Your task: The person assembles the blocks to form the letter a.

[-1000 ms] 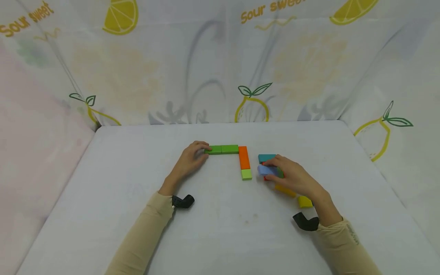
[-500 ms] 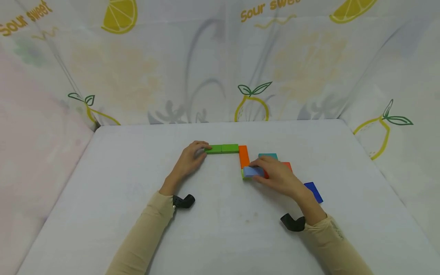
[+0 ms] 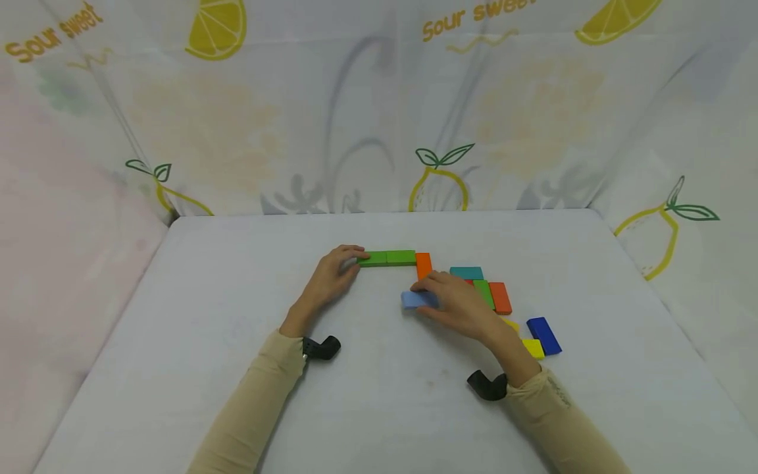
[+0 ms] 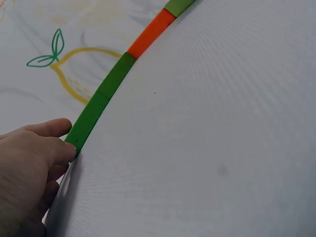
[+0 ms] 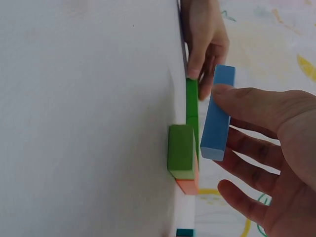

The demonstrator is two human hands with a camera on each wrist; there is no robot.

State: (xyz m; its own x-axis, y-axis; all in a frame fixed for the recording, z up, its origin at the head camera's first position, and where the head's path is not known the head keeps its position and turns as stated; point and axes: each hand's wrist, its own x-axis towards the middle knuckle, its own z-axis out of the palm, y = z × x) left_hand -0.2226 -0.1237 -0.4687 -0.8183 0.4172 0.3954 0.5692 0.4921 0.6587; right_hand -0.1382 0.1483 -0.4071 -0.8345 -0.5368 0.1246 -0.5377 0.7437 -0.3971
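My right hand pinches a light blue block between thumb and fingers, raised over the white table. A light green block stands below it at the near end of an orange block; in the head view the hand and blue block hide it. Two green blocks lie end to end, meeting the orange one at a corner. My left hand grips the left end of that green row, thumb on the near side and index finger at the far side in the left wrist view.
Right of the right hand lie loose blocks: a teal block, a green block, a red-orange block, a dark blue block and a yellow block. Behind the table hangs a lemon-printed cloth.
My right hand has lifted the light blue block from the loose blocks and carried it left, past the light green block. The left hand stays at the green row.
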